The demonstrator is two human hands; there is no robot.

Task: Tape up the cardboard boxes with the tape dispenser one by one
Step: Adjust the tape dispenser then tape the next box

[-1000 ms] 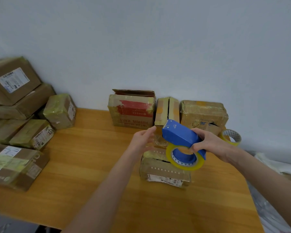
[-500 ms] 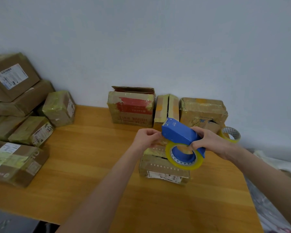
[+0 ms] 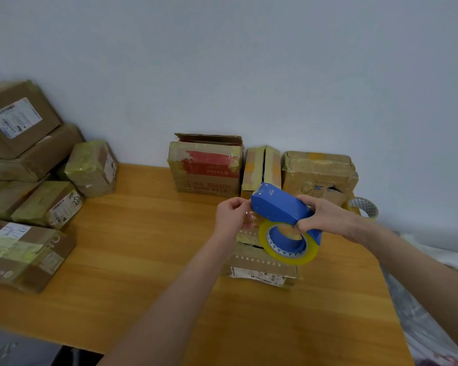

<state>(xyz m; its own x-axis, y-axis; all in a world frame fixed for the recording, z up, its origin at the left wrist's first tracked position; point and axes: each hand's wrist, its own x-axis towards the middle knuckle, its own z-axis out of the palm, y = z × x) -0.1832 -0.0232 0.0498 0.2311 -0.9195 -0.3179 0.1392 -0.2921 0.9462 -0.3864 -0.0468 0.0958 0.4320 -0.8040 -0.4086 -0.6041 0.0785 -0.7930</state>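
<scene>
The blue tape dispenser (image 3: 280, 207) was gripped by the right hand (image 3: 325, 216) above the small box (image 3: 262, 268) on the table (image 3: 143, 247), while the clear tape end was pinched at its mouth by the left hand (image 3: 232, 215). The tape would best be drawn out straight and taut — pulled crooked, it would likely crease or stick to itself.

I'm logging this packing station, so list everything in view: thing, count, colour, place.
table: one, orange-brown wood, against the wall
stacked boxes: about six, brown with yellowish tape, table's left end
back boxes: three, brown, along the wall
near box: one, brown, under the hands
tape dispenser: one, blue, yellowish roll, above the near box
spare tape roll: one, yellowish, far right
left hand: pinching at the dispenser's front
right hand: gripping the dispenser
</scene>
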